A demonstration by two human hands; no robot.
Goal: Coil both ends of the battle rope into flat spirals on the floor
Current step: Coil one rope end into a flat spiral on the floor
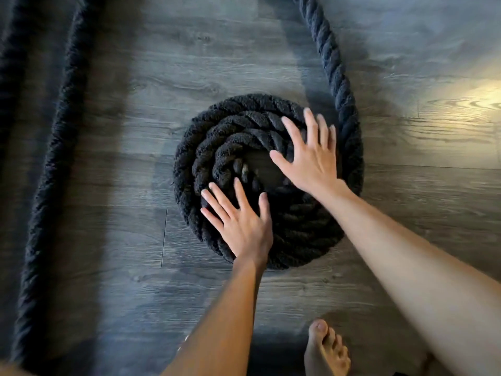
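Observation:
A thick black battle rope lies coiled in a flat spiral (217, 137) of several turns on the floor. My left hand (241, 223) rests flat on the coil's near left side, fingers spread. On the coil's right side, near the centre, my right hand (309, 156) presses flat with fingers apart. The free rope (328, 50) leaves the spiral on the right and runs up out of view. Another stretch of the same rope (51, 164) runs straight down the left side of the floor.
Grey wood-plank floor (135, 289) surrounds the coil. My bare foot (325, 348) stands at the bottom edge, just below the coil. A patch of bright light falls on the floor at the right (466, 104).

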